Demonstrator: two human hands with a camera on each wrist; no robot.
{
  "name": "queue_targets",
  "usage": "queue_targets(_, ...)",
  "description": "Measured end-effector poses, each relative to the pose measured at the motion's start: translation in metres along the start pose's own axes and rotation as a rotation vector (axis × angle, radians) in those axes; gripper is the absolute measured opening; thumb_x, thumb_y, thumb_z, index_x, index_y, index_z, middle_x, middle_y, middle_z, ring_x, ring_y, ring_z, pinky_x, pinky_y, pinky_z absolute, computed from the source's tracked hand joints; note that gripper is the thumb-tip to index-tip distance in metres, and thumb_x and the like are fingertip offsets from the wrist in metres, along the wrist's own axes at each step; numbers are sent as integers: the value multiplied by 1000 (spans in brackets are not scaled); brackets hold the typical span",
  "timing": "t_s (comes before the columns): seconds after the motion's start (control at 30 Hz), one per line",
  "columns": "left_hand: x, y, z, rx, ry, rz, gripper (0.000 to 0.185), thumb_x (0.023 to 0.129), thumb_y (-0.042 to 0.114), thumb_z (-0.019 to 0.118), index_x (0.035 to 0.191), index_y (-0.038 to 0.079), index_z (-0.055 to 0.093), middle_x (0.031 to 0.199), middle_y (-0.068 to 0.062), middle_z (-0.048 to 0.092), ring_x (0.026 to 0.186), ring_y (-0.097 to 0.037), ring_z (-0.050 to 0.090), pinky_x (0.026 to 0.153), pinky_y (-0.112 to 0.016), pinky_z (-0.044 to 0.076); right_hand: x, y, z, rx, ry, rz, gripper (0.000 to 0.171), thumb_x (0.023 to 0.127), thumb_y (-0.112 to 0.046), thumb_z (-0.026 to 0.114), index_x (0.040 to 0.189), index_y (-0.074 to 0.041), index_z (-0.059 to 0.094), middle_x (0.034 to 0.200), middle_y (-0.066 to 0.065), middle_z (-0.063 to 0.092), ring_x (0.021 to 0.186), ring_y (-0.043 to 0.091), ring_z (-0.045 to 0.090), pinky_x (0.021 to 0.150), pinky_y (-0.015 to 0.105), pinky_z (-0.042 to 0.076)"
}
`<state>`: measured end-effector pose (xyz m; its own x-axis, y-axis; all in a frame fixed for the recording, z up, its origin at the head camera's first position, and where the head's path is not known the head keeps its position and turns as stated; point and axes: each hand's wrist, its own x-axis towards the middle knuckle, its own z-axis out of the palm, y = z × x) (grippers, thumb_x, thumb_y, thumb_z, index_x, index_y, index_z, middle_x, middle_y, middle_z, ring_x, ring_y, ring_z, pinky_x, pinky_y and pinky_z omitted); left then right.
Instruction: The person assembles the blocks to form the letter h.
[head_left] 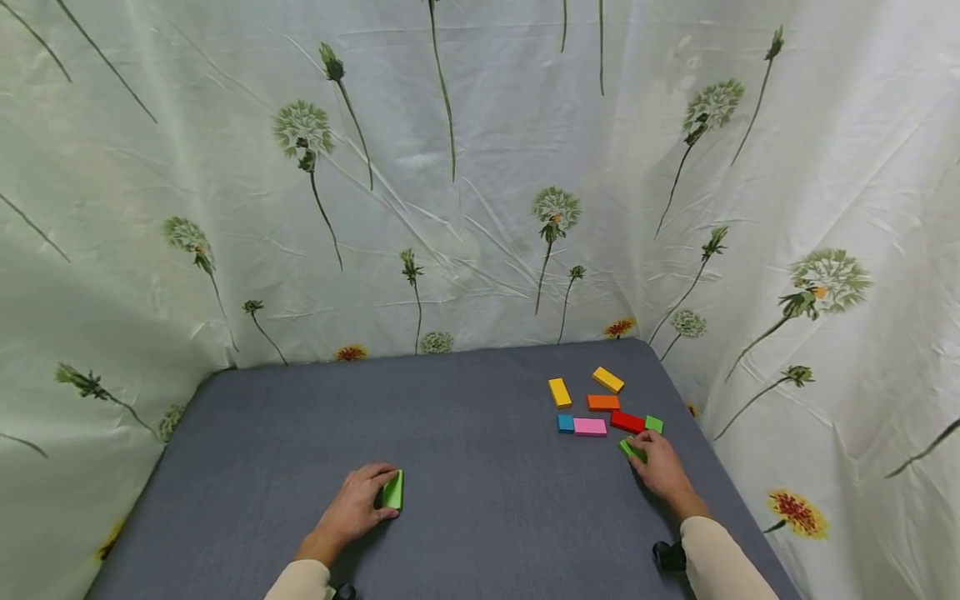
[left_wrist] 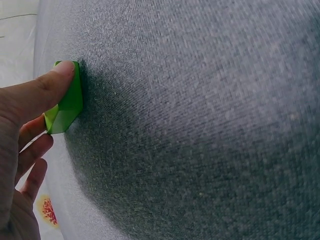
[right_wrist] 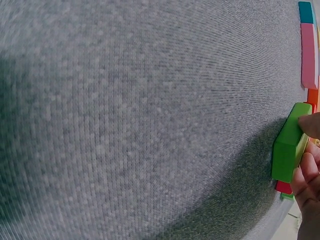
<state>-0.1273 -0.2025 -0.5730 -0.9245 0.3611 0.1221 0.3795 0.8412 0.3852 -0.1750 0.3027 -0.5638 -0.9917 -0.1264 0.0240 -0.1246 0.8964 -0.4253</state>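
My left hand (head_left: 358, 508) holds a light green block (head_left: 393, 490) on its edge on the grey table (head_left: 465, 433), near the front left. The left wrist view shows the thumb (left_wrist: 45, 90) pressing that green block (left_wrist: 65, 102) against the fingers. My right hand (head_left: 660, 467) grips another green block (head_left: 632, 450) at the near side of a cluster of coloured blocks. In the right wrist view that green block (right_wrist: 291, 142) is pinched at the frame's right edge.
The cluster holds two yellow blocks (head_left: 559, 392), an orange block (head_left: 603, 402), a red block (head_left: 627, 422), a pink block (head_left: 589, 427), a small blue block (head_left: 565, 423) and a small green block (head_left: 654, 423). A flowered curtain (head_left: 480, 167) walls the table's back and sides.
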Motion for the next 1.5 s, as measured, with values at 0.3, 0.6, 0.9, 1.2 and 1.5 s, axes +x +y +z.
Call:
queue_targets(0.3, -2, -3, 1, -2, 12, 15, 55, 65, 20, 88, 111, -3, 67, 111, -9, 63, 105, -30, 59, 89, -50, 45, 0, 4, 3, 4, 8, 5, 35, 82, 1, 70, 114, 14, 64, 100, 18, 53, 92, 34, 53, 85, 52, 46)
queue_targets(0.6, -4, -2, 0, -21, 34, 4, 54, 66, 22, 88, 110, -1, 68, 111, -8, 63, 104, -29, 59, 89, -49, 46, 1, 1, 1, 0, -4, 9, 35, 82, 1, 70, 114, 14, 63, 100, 18, 54, 93, 35, 53, 85, 53, 46)
queue_targets(0.9, -2, 0, -2, -52, 97, 7, 44, 68, 19, 86, 104, 0, 71, 103, -4, 63, 97, -25, 59, 85, -46, 47, 1, 1, -1, -4, -8, -7, 34, 83, 0, 69, 114, 13, 64, 100, 18, 54, 93, 35, 53, 86, 53, 45)
queue_targets(1.2, -2, -4, 7, -16, 139, 106, 31, 69, 11, 84, 96, 1, 72, 95, -3, 62, 89, -23, 59, 78, -42, 48, 3, 5, -2, 0, -37, 16, 36, 83, -2, 70, 116, 12, 63, 103, 19, 54, 95, 35, 53, 88, 54, 45)
queue_targets(1.5, 0, -8, 4, -56, 108, 98, 33, 68, 16, 84, 95, 2, 72, 95, -2, 62, 88, -23, 59, 77, -42, 48, 7, 13, -17, 94, -87, -129, 45, 77, -5, 78, 117, 10, 63, 107, 17, 56, 89, 28, 55, 81, 49, 48)
